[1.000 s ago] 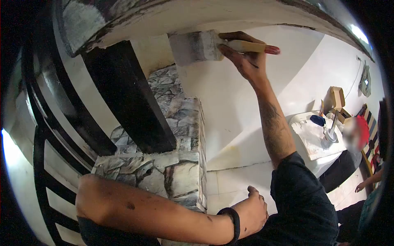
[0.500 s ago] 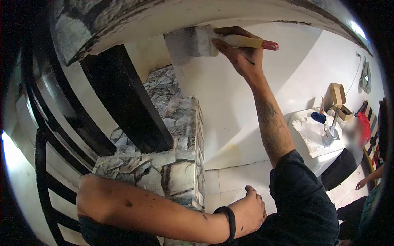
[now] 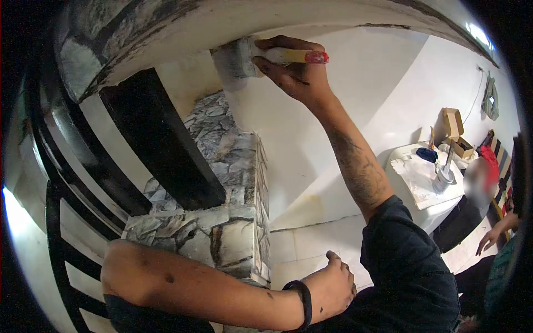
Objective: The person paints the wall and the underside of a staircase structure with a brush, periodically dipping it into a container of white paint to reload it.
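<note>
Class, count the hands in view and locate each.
3: the right hand gripping a paintbrush, the left hand low centre, another person's hand far right; others may be hidden.

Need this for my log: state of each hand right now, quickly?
Left hand: nothing visibly held; open or closed cannot be told.
Right hand: closed, holding the brush.

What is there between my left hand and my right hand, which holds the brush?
In the head view, only pale wall and light tiles show between the left hand and right hand; no object is visible there.
</note>
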`<state>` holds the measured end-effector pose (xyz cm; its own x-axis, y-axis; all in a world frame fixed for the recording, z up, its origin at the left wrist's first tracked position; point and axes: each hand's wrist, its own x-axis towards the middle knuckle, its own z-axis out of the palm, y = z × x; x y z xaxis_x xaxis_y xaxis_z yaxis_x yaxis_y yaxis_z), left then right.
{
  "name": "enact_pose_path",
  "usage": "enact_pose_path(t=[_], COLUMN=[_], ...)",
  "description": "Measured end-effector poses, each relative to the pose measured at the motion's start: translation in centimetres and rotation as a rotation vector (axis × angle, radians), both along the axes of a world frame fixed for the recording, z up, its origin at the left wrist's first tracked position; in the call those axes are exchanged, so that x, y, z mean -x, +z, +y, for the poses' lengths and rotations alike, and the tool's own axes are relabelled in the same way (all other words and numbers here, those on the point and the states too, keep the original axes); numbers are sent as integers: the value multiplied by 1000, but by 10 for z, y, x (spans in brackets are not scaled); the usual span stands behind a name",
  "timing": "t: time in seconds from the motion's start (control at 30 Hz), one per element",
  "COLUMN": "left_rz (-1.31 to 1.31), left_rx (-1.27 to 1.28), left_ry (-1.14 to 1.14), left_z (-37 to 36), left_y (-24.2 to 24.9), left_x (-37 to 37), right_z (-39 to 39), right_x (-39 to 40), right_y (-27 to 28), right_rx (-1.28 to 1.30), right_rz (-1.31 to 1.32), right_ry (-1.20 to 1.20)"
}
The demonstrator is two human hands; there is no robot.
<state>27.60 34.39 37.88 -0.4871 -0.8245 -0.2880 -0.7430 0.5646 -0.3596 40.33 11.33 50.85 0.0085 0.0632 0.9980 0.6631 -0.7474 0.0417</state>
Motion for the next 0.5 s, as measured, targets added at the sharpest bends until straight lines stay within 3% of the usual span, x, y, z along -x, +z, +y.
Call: enact_pose_path(t=[0.17, 0.27, 0.37, 0.5], left_rz=[31, 53, 33, 78], left_rx=[-39, -39, -38, -61], left_ry=[29, 49, 43, 51], left_z=[-2, -2, -2, -2], left_y=[4, 3, 7, 9], left_x=[-1, -2, -2, -2], right_z=[7, 7, -2, -2], right_x=[10, 9, 15, 22], right_y=[1, -1, 2, 0], right_rx=[-45, -107, 37, -2], right_rz=[69, 97, 86, 68], right_ry=[-2, 216, 69, 5])
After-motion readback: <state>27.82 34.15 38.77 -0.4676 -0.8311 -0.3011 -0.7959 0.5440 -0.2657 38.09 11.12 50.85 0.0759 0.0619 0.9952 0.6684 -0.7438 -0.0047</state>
